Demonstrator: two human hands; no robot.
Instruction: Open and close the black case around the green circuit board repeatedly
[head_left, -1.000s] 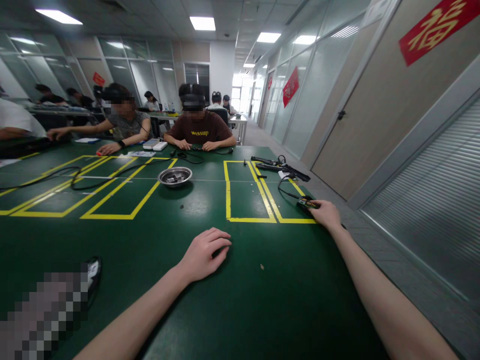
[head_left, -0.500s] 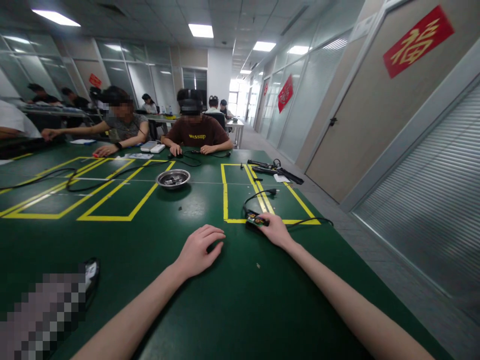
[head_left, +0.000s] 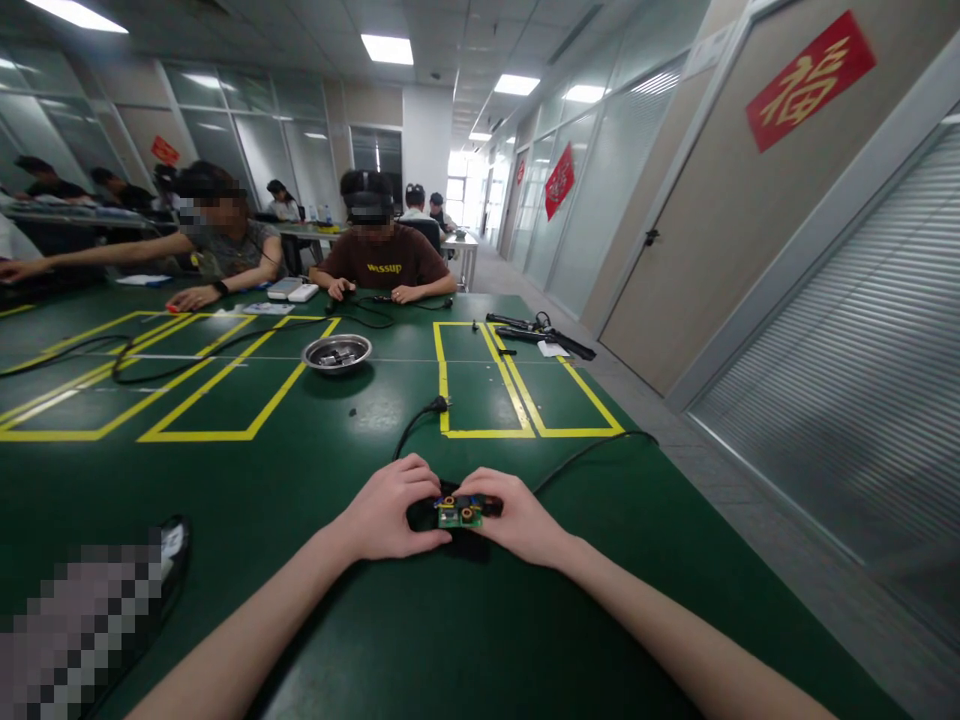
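A small green circuit board (head_left: 451, 517) with copper-wound coils lies between my two hands, low over the green table. My right hand (head_left: 517, 515) grips its right end, fingers over the top and thumb in front. From the other side, my left hand (head_left: 390, 508) closes round the left end, its thumb along the near edge. Dark parts show behind the board, partly hidden by my fingers. A black power cord runs from behind my left hand up to a plug (head_left: 433, 406). Another black cable (head_left: 577, 460) leads off right from behind my right hand.
A metal bowl (head_left: 337, 355) with small metal parts stands ahead on the left. Yellow tape (head_left: 487, 434) marks rectangles on the table (head_left: 360, 640). Black tools (head_left: 544, 338) lie at the far right edge. Two people sit opposite, their hands on the table. A blurred-out object (head_left: 82, 640) lies front left.
My right hand has brought the circuit board left and nearer, off the taped area, with its cord and plug following. My left hand has moved from the bare table onto the board's left end.
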